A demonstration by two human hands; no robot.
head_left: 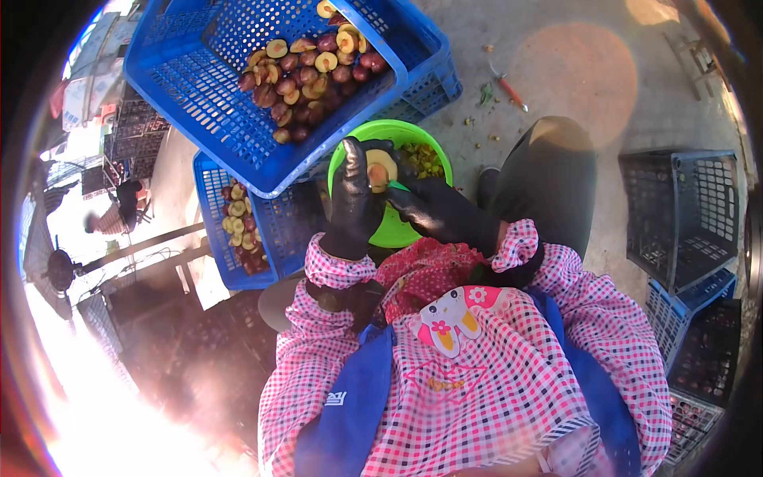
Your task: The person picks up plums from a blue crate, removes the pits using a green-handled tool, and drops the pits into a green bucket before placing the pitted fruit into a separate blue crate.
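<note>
We hold fruit (381,168) in a curled left hand (356,195) over the bowl (389,230), tool (398,186) clenched in right hand (435,205); slick grip could drop fruit or drive tool into left hand

The place looked like a rough fruit-preparing workshop — blue plastic crates (207,111) held halved fruit (326,62), a black crate (652,207) stood near other crates (668,314) on a grey, concrete-like floor (636,127) dotted with scraps (469,122) — and a fan (60,270) showed near the bright left side.
</note>
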